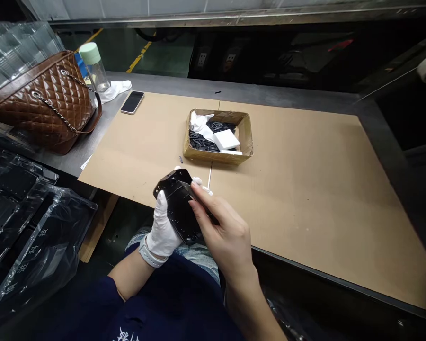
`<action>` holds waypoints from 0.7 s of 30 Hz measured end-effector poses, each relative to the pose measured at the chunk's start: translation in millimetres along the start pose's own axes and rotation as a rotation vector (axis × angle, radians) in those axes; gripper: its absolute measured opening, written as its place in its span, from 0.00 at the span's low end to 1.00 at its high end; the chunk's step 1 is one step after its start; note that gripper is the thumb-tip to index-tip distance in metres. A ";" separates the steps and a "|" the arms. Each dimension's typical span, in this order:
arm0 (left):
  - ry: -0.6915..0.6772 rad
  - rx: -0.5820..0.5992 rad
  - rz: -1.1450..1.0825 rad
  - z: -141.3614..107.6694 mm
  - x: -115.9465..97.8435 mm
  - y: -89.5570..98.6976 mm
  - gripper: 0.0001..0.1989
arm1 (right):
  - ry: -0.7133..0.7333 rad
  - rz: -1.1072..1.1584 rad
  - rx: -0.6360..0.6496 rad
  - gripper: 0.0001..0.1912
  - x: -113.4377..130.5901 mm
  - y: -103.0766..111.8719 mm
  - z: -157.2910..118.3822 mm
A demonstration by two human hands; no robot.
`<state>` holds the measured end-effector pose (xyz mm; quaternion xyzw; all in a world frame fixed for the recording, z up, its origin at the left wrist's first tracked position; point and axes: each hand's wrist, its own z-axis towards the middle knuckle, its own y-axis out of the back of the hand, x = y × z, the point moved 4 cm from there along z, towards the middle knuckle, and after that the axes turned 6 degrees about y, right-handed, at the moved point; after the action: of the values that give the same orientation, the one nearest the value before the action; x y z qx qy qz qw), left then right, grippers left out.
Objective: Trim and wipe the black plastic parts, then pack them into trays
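A glossy black part [184, 214] is tilted above the near edge of the cardboard-covered table. My left hand [162, 229], in a white glove, grips it from the left and below, the thumb on its near face. My bare right hand [222, 222] is closed, thumb and forefinger pinching a thin dark blade-like tool [186, 186] whose tip lies against the upper part of the black part. Beyond both hands stands a taped box [247, 135] holding small black pieces [203, 142], white cloth and a white block [226, 140].
A phone [132, 103] lies at the table's back left. Further left are a brown quilted bag [53, 102], a bottle with a green lid [95, 66] and clear trays. Plastic-wrapped black parts [17, 199] sit at the lower left.
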<state>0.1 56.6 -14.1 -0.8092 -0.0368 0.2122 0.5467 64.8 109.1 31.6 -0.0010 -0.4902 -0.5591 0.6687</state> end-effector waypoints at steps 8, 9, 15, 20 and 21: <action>0.019 0.038 -0.016 -1.0 3.6 0.8 0.27 | 0.038 -0.040 0.024 0.19 1.9 0.1 -0.8; 0.019 0.019 -0.025 -1.2 3.2 1.5 0.26 | 0.048 -0.049 0.030 0.19 1.9 -0.1 -0.7; -0.005 -0.097 -0.095 -1.2 -0.4 5.5 0.21 | 0.085 -0.075 0.106 0.18 -2.1 -2.3 0.2; 0.006 -0.030 -0.064 0.8 -0.1 6.4 0.24 | 0.051 0.020 0.149 0.18 -10.7 -3.5 -0.3; -0.014 -0.024 -0.043 0.8 -0.7 6.2 0.24 | 0.017 0.076 0.131 0.18 -13.1 -2.3 -0.8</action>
<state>-1.9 54.5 -19.7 -0.8132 -0.0602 0.2055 0.5411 64.9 117.6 21.4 0.0289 -0.5197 -0.5002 0.6920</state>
